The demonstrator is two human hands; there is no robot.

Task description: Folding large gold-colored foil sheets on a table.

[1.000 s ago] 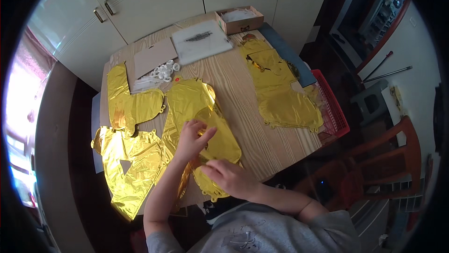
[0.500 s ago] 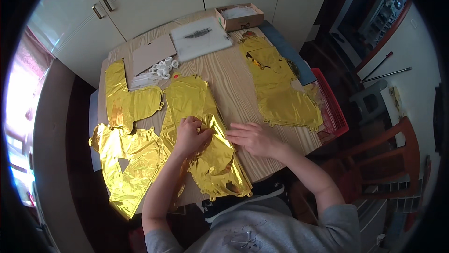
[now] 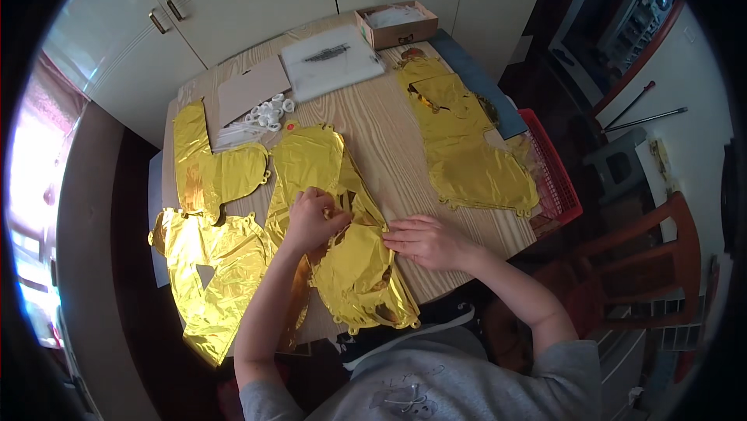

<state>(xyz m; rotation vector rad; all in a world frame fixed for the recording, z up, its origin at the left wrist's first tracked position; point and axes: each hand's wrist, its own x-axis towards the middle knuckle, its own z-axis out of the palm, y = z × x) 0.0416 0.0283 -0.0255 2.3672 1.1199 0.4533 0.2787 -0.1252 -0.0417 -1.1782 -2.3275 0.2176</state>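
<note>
A flat, uninflated gold foil balloon [image 3: 362, 265] with small tabs along its rim lies on the table in front of me, creased down its middle. My left hand [image 3: 313, 219] is curled over it, the fingers pinching a fold of the foil. At the balloon's right edge rests my right hand [image 3: 426, 242], fingers stretched out and close together, their tips touching the foil. More gold foil balloons lie flat to the left, an upper one [image 3: 237, 173] and a lower one [image 3: 233, 250] with a triangular hole. Another stack of foil balloons [image 3: 467, 156] is at the right.
At the back of the wooden table [image 3: 381, 133] are a pinkish card [image 3: 253, 92], white plastic clips or ribbons [image 3: 271, 112], a clear plastic bag [image 3: 331, 71] and a cardboard box [image 3: 401, 28]. A red basket [image 3: 556, 172] stands beyond the right edge, near a wooden chair [image 3: 677, 257].
My right hand has slid slightly right and nearer to me along the foil's edge. The left hand has shifted a little, and the foil between the hands is creased differently.
</note>
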